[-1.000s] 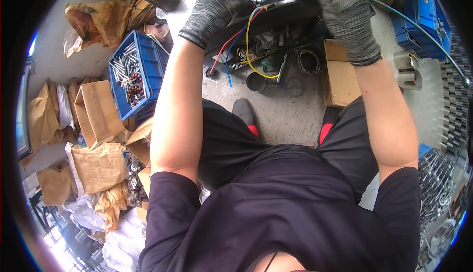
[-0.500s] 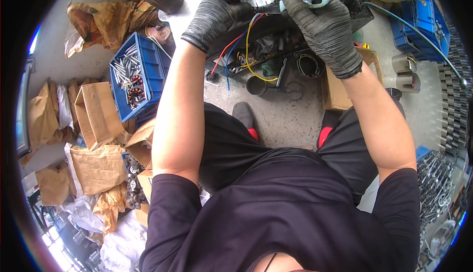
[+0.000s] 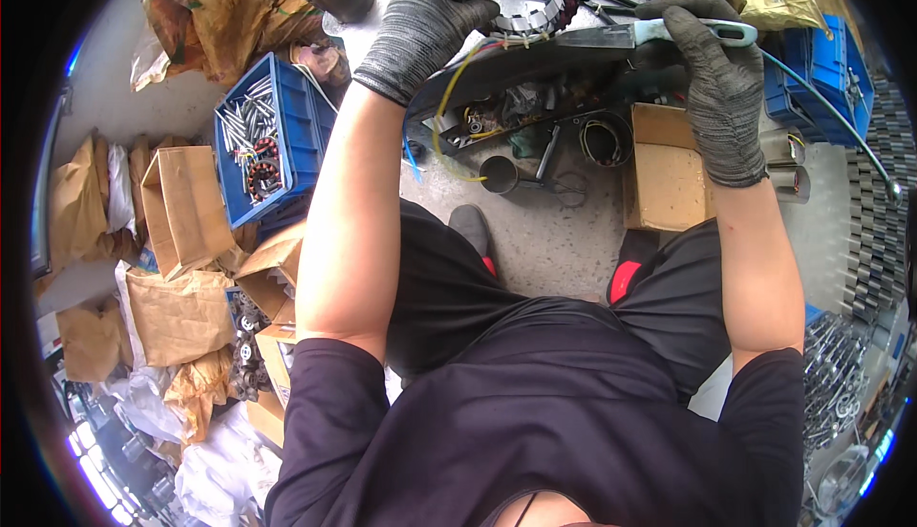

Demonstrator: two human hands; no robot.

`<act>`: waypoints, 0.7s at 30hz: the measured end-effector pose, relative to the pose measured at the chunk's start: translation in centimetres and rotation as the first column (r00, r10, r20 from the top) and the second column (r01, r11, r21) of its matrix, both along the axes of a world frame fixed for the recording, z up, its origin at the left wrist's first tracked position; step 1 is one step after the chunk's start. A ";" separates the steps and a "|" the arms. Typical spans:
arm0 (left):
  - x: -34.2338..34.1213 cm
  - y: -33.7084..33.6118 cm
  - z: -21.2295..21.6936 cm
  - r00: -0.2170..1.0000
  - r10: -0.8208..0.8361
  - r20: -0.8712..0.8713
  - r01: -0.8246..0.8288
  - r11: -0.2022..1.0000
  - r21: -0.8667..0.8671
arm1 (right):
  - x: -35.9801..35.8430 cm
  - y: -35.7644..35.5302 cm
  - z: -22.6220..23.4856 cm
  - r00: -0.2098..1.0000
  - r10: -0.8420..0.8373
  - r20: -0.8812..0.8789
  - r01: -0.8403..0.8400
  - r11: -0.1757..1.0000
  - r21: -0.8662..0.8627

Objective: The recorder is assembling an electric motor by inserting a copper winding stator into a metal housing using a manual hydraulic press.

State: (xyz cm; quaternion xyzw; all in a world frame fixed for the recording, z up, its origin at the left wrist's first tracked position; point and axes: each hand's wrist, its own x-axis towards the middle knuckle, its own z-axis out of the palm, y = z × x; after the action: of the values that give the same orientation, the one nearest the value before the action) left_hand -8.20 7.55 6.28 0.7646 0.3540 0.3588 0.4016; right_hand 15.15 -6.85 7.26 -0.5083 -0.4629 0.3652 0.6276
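A ring-shaped motor stator (image 3: 527,26) sits at the top centre, in front of the person. At its left edge is the grey-gloved left hand (image 3: 420,35), thumb against or just beside the ring; its fingers run out of sight, so whether that grip is clamped cannot be told. To the stator's right, the gloved right hand (image 3: 712,73) has its grip closed around the pale blue handle of a knife-like tool (image 3: 657,32), blade pointing toward the stator. A yellow wire (image 3: 441,111) hangs below-left of the stator; farther left stands a blue crate (image 3: 310,135) of metal rods (image 3: 250,116).
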 end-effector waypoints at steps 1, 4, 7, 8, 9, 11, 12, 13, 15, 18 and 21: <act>0.1 0.1 0.1 1.000 -0.005 0.030 0.006 0.999 -0.041 | 0.2 -0.1 -0.1 1.000 -0.012 0.027 0.012 1.000 0.008; 0.0 0.5 -0.3 0.998 0.006 -0.061 0.004 0.986 0.164 | 0.8 0.4 -0.6 0.998 0.006 0.068 -0.010 0.998 0.054; 0.8 0.3 0.2 0.985 0.047 -0.166 -0.013 0.979 0.201 | 1.7 0.4 -0.7 0.992 0.014 0.127 -0.024 0.997 0.079; 0.7 0.3 -0.1 0.985 0.048 -0.166 -0.013 0.979 0.202 | 1.8 0.5 -0.7 0.986 0.012 0.164 -0.023 0.998 0.063; 0.5 0.1 -0.5 0.991 -0.034 -0.127 0.062 0.973 0.223 | 1.5 0.5 -0.6 0.986 0.012 0.165 -0.023 0.998 0.064; 0.2 0.1 -0.1 0.977 -0.180 -0.116 0.194 0.974 0.118 | 0.5 0.5 -0.5 0.998 -0.008 0.055 0.006 0.999 0.042; 0.4 -0.8 0.5 0.976 -0.186 -0.113 0.199 0.973 0.119 | 0.2 0.7 -0.5 0.998 -0.014 0.057 0.011 0.999 0.043; 0.6 -2.2 1.1 0.978 -0.150 -0.144 0.167 0.980 0.111 | -0.1 0.8 -0.5 0.997 -0.010 0.076 0.004 0.998 0.067; 0.6 -2.8 3.1 0.904 -0.050 -0.424 0.135 0.976 0.173 | 0.0 1.1 -0.9 0.984 -0.016 0.176 0.000 0.996 0.090; -0.2 -0.5 -1.0 0.947 -0.096 -0.305 0.205 0.914 0.349 | -0.8 2.6 -2.3 0.975 0.002 0.220 -0.035 0.989 0.146; 0.0 -1.2 -1.1 0.949 -0.099 -0.299 0.213 0.901 0.377 | -3.2 2.6 -0.5 0.894 -0.155 0.420 0.038 0.961 0.276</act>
State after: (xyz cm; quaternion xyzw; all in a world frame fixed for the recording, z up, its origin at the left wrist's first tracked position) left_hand -8.21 6.34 5.18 0.8992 0.2609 0.2820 0.2097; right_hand 11.95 -4.28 6.73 -0.5129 -0.6098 0.1459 0.5863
